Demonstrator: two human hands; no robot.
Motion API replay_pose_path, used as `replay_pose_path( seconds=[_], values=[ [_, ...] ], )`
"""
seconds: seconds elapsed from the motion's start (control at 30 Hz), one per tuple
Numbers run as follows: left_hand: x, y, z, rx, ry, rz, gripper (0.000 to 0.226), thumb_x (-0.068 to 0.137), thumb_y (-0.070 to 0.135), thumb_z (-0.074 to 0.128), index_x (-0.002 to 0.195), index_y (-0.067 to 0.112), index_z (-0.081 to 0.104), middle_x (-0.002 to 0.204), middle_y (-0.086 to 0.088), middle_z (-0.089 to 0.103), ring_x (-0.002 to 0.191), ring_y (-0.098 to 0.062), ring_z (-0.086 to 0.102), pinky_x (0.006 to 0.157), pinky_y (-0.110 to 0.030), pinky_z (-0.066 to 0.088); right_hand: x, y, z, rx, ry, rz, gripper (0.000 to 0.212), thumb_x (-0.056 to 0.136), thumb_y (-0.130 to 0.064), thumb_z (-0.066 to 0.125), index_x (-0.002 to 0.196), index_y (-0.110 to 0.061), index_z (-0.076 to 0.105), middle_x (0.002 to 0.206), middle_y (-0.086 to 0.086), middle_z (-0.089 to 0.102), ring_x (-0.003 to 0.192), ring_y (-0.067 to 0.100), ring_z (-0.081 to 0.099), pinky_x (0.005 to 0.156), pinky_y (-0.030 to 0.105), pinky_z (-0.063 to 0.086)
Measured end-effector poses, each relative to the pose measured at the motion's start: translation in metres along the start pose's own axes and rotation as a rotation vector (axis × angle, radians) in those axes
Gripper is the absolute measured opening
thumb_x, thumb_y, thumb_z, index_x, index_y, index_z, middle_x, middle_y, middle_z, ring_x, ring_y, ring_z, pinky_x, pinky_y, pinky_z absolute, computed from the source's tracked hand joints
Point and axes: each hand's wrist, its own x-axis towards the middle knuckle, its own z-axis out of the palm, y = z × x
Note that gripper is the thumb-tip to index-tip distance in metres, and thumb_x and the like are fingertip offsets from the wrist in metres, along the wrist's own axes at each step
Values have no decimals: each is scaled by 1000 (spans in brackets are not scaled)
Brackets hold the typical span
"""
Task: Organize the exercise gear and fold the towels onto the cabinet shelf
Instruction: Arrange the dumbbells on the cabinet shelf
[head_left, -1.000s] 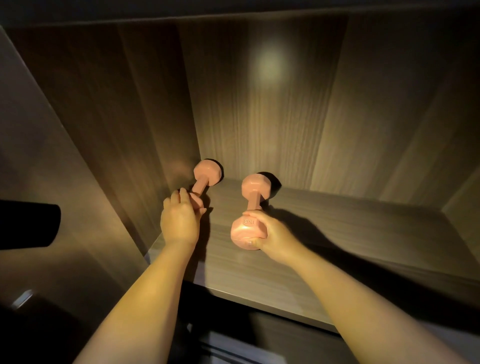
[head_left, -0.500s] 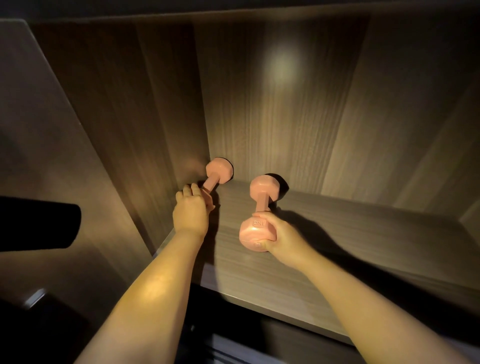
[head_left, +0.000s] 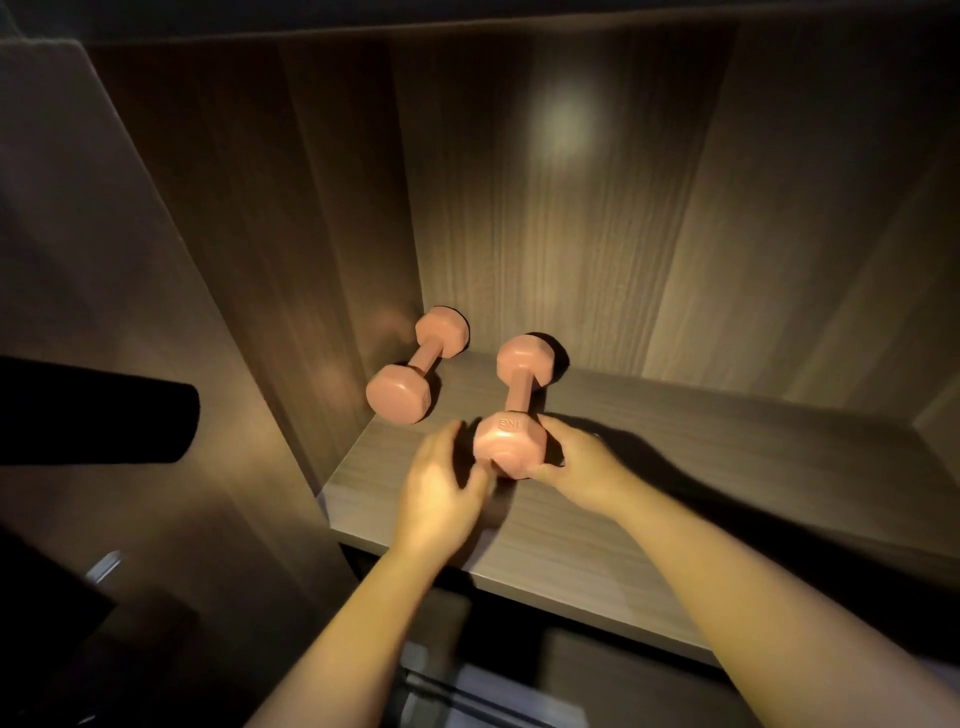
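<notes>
2 pink dumbbells are lying on the shelf in the cabinet's back left corner. The left dumbbell is lying free against the left wall, angled toward the back, with no hand on it. The right dumbbell is lying just beside it, apart from it, its far head near the back panel and its near head pointing toward the shelf's front edge.

Both hands are working at that near head. The right hand is curling around its right side, fingers wrapped on it and thumb pressing underneath at the front. The left hand is sitting against its left side with fingers loosely bent; it is blurred, so I cannot tell whether it is actually gripping or only touching.

These weights are looking hard, rigid and dense for their size, with a smooth matte coating that is probably giving fair friction. The faceted heads are likely keeping them from rolling. A hold on 1 head is fine for sliding or pivoting, but for lifting, the narrow handle between the heads is the better place, since the load balances there. No towels are showing here, so that part of the job appears not yet done.
</notes>
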Motion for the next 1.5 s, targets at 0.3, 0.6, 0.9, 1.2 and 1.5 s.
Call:
replay_pose_path(
  seconds=[0.3,0.6,0.9,1.2,1.5],
  values=[
    [13,33,40,-32,-62,-230,86,80,42,76,149,23,27,140,-5,42,124,-24,48,89,-33,45,-5,19,3,-563,-162,95,65,103,-37,37,157,-29,3,163,-4,-13,149,23,-18,118,56,-9],
    [28,18,35,-25,19,-214,80,77,37,79,142,15,39,132,-9,50,119,-25,51,84,-27,40,2,29,23,-617,-67,206,65,100,-56,16,154,-32,-13,159,-3,-28,143,29,-32,111,65,-18],
    [40,6,10,621,171,176,64,80,48,71,133,15,56,130,-3,60,128,-20,49,108,-48,24,3,30,23,-648,-101,198,67,98,-60,8,153,-30,-15,158,-1,-30,143,32,-32,109,67,-17],
    [71,-2,-2,666,87,120,65,81,45,72,134,12,54,132,-7,58,126,-24,50,115,-51,18,2,30,23,-663,-110,187,68,98,-61,7,153,-28,-15,158,0,-30,143,32,-32,109,67,-17],
    [75,1,2,533,15,20,69,84,38,71,142,12,45,146,-6,47,137,-24,39,111,-56,31,2,30,21,-666,-120,199,68,97,-61,7,152,-29,-16,158,-1,-31,142,32,-32,109,66,-17]
  ],
)
